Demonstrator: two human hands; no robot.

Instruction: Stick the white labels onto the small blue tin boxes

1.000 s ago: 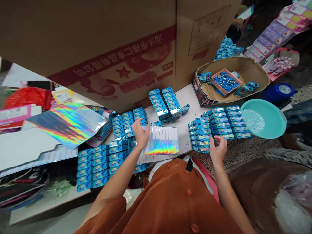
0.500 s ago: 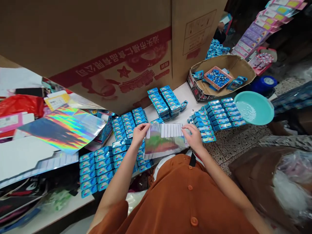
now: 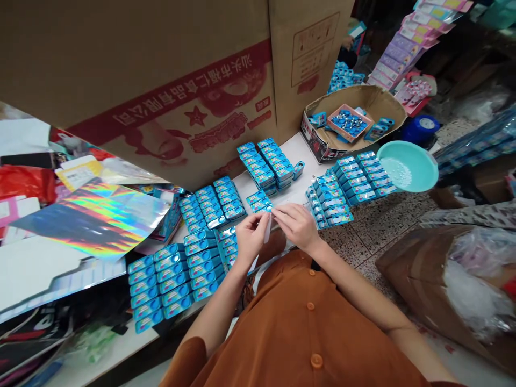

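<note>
Across the white tabletop [image 3: 309,167], blue cases [image 3: 172,280] stand in rows left and right, a tall carton [image 3: 169,48] rising on the far side; speckled floor [image 3: 367,230] shows at right. From my remote post I see the left hand [image 3: 252,236] pinching a pale sheet [image 3: 267,228] at the near edge, between the rows. The right hand [image 3: 298,227] meets it with bunched fingertips; whether they grip, I cannot tell. The sheet, nearly edge-on, is partly hidden by fingers; the frame crops the carton's top.
</note>
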